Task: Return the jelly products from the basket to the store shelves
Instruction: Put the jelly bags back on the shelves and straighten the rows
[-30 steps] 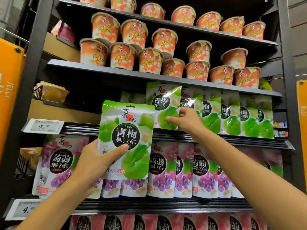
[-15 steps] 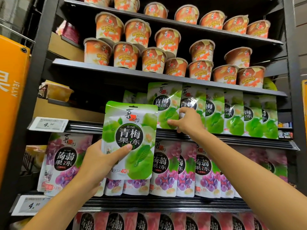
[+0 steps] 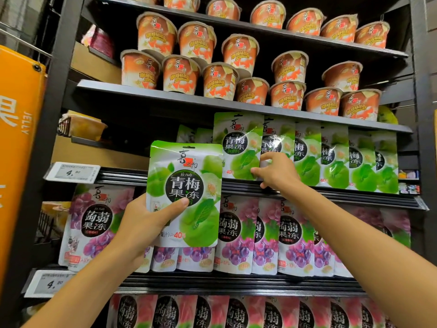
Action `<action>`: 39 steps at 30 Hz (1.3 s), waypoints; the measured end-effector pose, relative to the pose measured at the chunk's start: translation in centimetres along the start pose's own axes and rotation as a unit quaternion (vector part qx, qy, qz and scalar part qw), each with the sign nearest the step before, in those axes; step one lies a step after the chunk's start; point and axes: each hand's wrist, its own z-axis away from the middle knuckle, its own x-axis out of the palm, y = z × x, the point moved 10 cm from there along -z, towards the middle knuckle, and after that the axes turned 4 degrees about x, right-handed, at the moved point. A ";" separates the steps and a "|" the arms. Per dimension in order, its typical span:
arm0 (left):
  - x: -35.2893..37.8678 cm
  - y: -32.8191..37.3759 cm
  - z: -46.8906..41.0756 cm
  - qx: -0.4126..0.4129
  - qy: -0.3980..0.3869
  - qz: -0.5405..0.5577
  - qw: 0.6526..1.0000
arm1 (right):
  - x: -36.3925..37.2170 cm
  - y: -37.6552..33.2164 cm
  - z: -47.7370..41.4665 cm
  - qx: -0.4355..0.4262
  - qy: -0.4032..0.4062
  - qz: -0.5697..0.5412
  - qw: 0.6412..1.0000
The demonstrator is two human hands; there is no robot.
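Note:
My left hand (image 3: 144, 223) grips a green plum jelly pouch (image 3: 186, 190) by its lower left side and holds it upright in front of the shelves. A row of the same green pouches (image 3: 335, 157) stands on the middle shelf (image 3: 307, 192). My right hand (image 3: 276, 172) rests at the lower edge of the leftmost front green pouch (image 3: 238, 143) in that row, fingers pinching its right side. The space left of that pouch is dark, with a few green pouches further back.
Orange jelly cups (image 3: 182, 72) are stacked on the two upper shelves. Purple grape jelly pouches (image 3: 236, 233) fill the shelf below, red pouches (image 3: 170, 311) the lowest. Price tags (image 3: 72, 171) hang on the shelf rails. An orange sign (image 3: 16, 129) stands at the left.
The view has shifted slightly, with both hands about where they were. My right hand's fingers have spread a little on the shelved green pouch.

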 end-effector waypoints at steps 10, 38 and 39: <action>1.8 1.4 -1.4 0.004 -0.011 -0.009 1.000 | 0.8 -4.7 4.9 -0.069 -0.138 -0.240 0.959; 7.4 7.5 -5.9 0.327 -0.078 -0.493 0.802 | 5.1 -8.4 0.2 0.047 -0.086 -0.356 0.929; 7.4 7.2 -6.0 0.323 -0.075 -0.496 0.803 | 4.8 -8.4 0.1 0.038 -0.067 -0.351 0.933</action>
